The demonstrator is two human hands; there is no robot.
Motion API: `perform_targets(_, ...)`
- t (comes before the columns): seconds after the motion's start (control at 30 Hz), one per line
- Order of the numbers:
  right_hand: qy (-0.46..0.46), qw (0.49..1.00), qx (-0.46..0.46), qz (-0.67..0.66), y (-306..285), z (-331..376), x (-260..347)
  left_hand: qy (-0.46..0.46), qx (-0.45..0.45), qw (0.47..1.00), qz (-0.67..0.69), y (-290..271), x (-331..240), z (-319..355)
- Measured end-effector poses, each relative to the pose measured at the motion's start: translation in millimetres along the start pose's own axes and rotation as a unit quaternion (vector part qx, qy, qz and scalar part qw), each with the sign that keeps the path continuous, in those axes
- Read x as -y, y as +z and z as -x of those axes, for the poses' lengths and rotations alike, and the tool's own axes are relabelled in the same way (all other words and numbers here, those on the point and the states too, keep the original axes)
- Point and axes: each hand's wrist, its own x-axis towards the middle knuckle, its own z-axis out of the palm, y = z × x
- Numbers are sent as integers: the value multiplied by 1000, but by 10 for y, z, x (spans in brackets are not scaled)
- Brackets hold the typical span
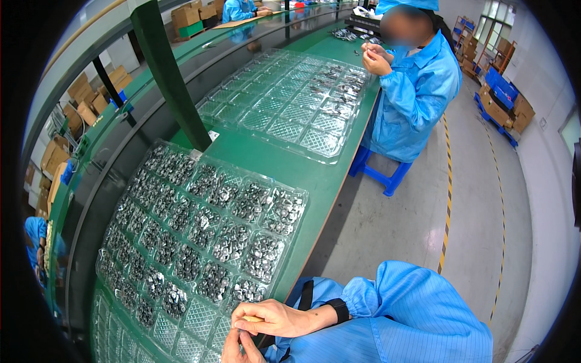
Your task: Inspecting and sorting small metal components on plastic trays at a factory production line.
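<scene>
My right hand [279,319] and left hand [237,348] pinch 1 tiny part [251,319] with closed fingertips beside the tray [200,242]; it looks light, stiff, easily dropped.

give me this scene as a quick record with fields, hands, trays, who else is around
right hand: pinches a small tan piece at the bench edge
left hand: just below it, fingertips at the same piece
near tray: clear, most pockets full of small metal parts
far tray: clear, mostly empty
bench: green
co-worker: seated on blue stool, hands raised together
</scene>
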Motion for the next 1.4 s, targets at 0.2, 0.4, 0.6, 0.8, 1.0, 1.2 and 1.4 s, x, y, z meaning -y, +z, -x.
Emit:
perform_targets(0.2,5,1000,-4,-2,11,8,-11,5,-9,1000,20,22,-4,-5)
perform_targets(0.4,2,1000,9,-6,-5,22,49,-11,-1,1000,18,1,-1,17)
perform_targets(0.6,32,999,13,9,-2,4,71,-19,-8,999,47,11,43,35)
perform_targets(0.8,40,999,-21,6,49,35,1,26,-66,995,72,122,162,40)
perform_targets(1.0,64,998,11,22,19,31,25,67,-48,994,69,103,248,11)
perform_targets(1.2,55,998,-12,17,54,38,20,62,-50,994,70,99,232,8)
perform_targets(1.4,67,998,-7,12,62,31,1,48,-39,996,67,83,244,9)
